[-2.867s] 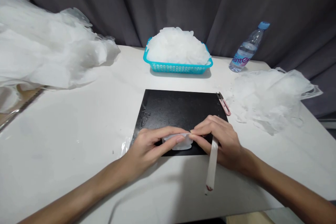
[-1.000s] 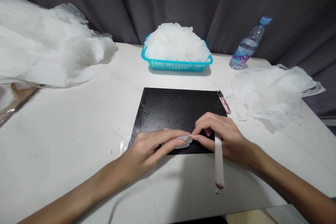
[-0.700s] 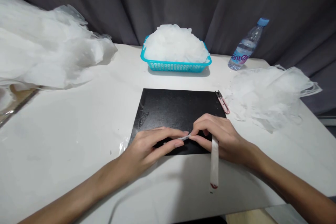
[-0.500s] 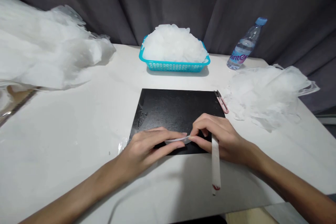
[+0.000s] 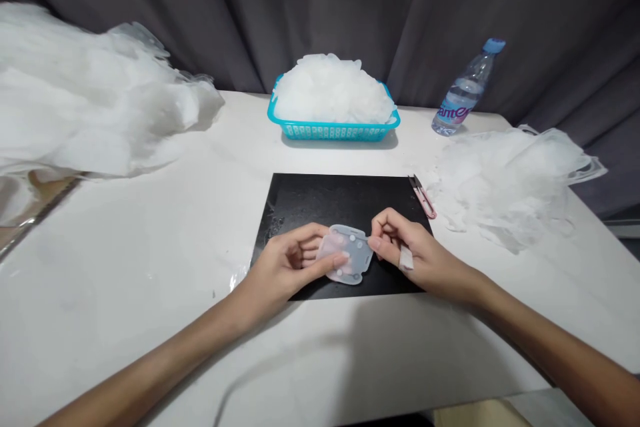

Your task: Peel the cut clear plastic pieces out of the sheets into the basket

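Note:
A small translucent white plastic piece [image 5: 346, 255] with round studs is tilted up over the near edge of a black mat [image 5: 340, 203]. My left hand [image 5: 285, 265] pinches its left side between thumb and fingers. My right hand [image 5: 410, 255] pinches its right edge with thumb and forefinger. A white strip tool [image 5: 405, 257] is tucked in my right hand, and only a short end of it shows by the palm.
A turquoise basket [image 5: 331, 128] heaped with white pieces stands behind the mat. Pink snips [image 5: 423, 196] lie at the mat's right corner. Heaps of thin white plastic lie at left [image 5: 95, 113] and right [image 5: 510, 177]. A water bottle [image 5: 466, 90] stands far right.
The plastic piece lay flat and edge-on under my fingers; now it is lifted and turned face up. The long white strip that hung toward me from my right hand is mostly drawn out of sight.

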`<move>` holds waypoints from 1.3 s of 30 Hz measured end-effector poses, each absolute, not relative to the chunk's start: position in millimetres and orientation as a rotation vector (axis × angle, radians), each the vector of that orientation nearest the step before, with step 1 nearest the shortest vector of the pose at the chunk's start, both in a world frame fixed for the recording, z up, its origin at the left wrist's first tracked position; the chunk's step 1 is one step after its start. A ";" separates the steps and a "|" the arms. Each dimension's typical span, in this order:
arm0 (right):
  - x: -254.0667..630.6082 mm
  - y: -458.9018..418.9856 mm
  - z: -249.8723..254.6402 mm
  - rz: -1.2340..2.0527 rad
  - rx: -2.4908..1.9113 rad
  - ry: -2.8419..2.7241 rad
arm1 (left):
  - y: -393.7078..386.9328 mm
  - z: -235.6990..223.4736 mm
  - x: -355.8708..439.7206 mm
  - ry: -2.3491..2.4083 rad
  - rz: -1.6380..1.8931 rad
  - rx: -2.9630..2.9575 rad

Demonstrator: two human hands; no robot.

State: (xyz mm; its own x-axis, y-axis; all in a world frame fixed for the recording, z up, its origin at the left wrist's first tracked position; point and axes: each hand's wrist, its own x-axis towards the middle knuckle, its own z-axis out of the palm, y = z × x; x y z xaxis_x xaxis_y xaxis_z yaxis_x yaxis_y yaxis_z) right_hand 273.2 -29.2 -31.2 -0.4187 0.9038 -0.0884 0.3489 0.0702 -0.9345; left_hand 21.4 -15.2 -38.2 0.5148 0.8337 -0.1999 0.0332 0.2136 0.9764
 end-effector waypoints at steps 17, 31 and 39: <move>296.3 -8.0 -59.0 0.645 -1.443 -1.830 | -5.8 -34.3 15.8 0.803 0.746 0.980; 247.4 -31.0 -46.9 0.512 -0.918 -1.889 | -21.4 -41.6 6.9 0.859 0.934 2.217; 247.7 -33.2 -50.0 0.814 -0.991 -1.687 | -20.1 -36.8 10.0 0.938 0.880 2.051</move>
State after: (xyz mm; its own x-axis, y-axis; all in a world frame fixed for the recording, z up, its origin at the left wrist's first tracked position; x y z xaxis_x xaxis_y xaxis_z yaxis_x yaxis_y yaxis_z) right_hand 247.7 -33.2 -50.0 -0.1885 0.8942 0.4060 0.2383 0.4427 -0.8645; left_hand 10.0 -20.1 -36.8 0.5056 0.8150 0.2832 0.3354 -0.4880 0.8058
